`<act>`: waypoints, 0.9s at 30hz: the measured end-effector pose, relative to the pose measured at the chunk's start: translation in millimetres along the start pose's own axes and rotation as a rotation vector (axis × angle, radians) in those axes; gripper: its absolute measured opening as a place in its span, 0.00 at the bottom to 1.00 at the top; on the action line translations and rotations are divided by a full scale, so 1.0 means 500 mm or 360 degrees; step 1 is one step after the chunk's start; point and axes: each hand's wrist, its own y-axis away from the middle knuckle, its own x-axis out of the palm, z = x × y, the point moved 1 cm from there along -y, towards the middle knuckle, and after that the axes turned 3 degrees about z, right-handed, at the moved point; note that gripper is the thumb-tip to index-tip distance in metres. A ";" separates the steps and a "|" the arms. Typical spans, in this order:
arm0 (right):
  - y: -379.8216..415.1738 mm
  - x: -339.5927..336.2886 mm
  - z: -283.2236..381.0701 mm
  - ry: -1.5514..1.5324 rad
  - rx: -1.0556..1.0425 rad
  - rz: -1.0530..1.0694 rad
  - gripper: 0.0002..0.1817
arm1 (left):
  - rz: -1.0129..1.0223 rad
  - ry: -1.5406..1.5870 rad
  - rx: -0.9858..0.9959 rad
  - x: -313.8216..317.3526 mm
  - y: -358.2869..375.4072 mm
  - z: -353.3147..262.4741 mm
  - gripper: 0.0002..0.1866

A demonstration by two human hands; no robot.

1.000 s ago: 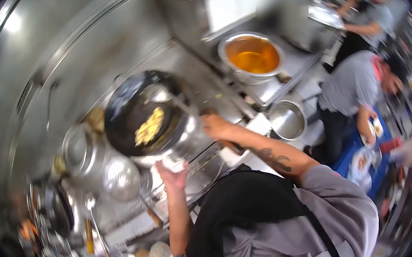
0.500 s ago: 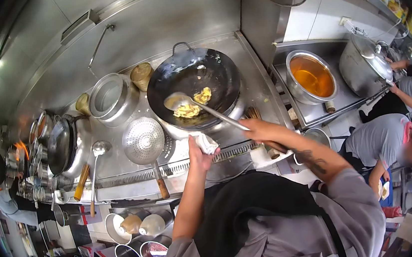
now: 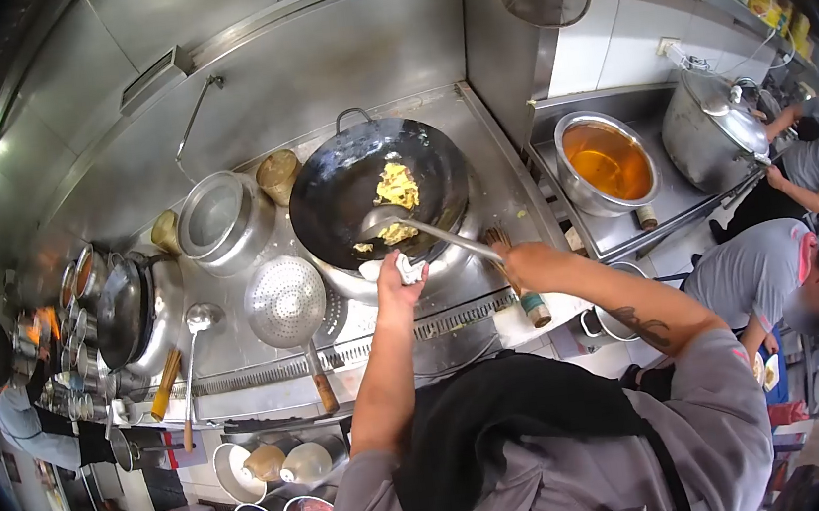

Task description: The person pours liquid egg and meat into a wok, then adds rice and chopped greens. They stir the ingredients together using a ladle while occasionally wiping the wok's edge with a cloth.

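My left hand (image 3: 395, 285) is closed around a folded white cloth (image 3: 413, 271) at the near rim of a black wok (image 3: 322, 185); whether a wok handle lies under the cloth is hidden. Yellow scrambled egg (image 3: 397, 187) lies in the wok, with smaller bits nearer the rim. In my right hand (image 3: 534, 267) is the long handle of a metal ladle (image 3: 452, 238), gripped to the right of the wok. The ladle's bowl rests low in the wok, against the smaller egg pieces.
A perforated skimmer (image 3: 285, 301) and another ladle (image 3: 200, 317) lie to the left, near a metal pot (image 3: 216, 221). At right stand a pot of orange liquid (image 3: 607, 163) and a lidded stockpot (image 3: 707, 139). Co-workers are at the right and far left.
Most of the egg has moved up toward the far side of the wok. The wok is tilted differently, and the ladle's bowl has shifted down and right, with my right hand also further right.
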 end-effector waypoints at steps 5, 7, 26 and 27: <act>-0.015 -0.025 -0.046 0.0264 -0.0025 -0.0147 0.19 | 0.0020 -0.0012 0.0064 0.004 0.052 0.021 0.05; 0.019 -0.063 -0.050 0.0208 -0.0068 -0.0168 0.20 | 0.0006 0.0005 -0.0042 0.046 0.153 0.033 0.04; 0.058 -0.146 -0.057 0.0071 -0.0218 0.0167 0.25 | -0.0105 0.0076 -0.0016 0.096 0.218 0.019 0.05; 0.034 -0.126 -0.057 0.0085 -0.0181 0.0083 0.16 | 0.0006 0.0034 0.0061 0.055 0.168 0.029 0.05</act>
